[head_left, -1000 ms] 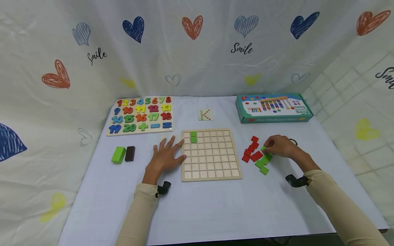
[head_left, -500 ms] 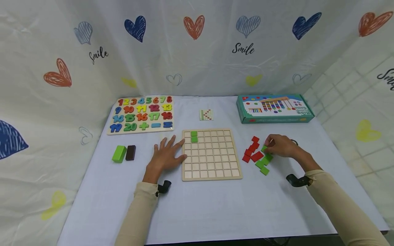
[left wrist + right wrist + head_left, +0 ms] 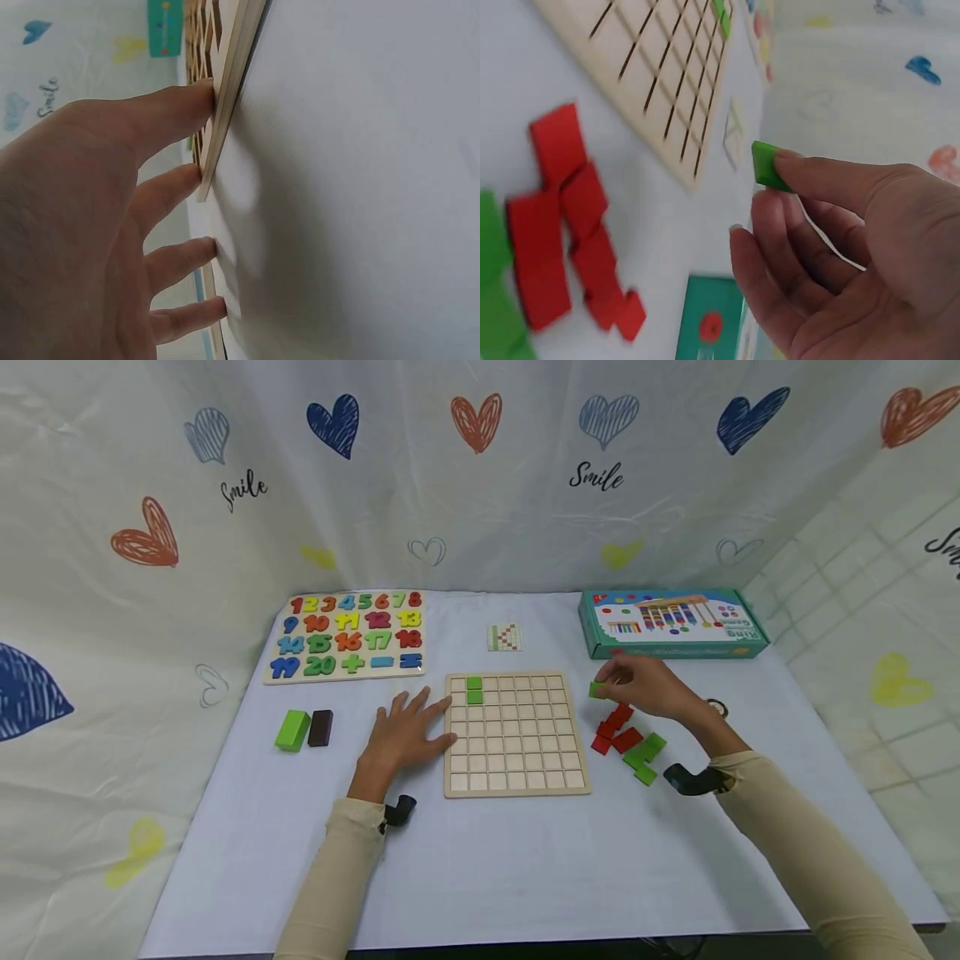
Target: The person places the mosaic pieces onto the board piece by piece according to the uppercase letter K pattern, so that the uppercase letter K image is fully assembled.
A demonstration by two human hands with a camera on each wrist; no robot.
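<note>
A wooden grid board [image 3: 517,737] lies mid-table, with two green tiles [image 3: 475,690] set one below the other near its top left. My left hand [image 3: 401,735] is spread flat, thumb and index finger touching the board's left edge; the left wrist view shows the other fingertips [image 3: 214,306] on the cloth. Between thumb and fingers my right hand [image 3: 648,687] pinches a green tile [image 3: 768,165], raised above the table right of the board. Below that hand lie several red tiles [image 3: 627,740] and, beside them, several green tiles [image 3: 643,757].
At the back left is a number puzzle board [image 3: 345,637]. A small pattern card [image 3: 505,637] lies behind the grid board, and a green toy box [image 3: 675,625] stands back right. Left of my left hand are a green block [image 3: 292,730] and a dark brown block [image 3: 320,727].
My right hand has picked a green tile from the pile and moved up and left with it toward the board. My left hand stays at the board's edge.
</note>
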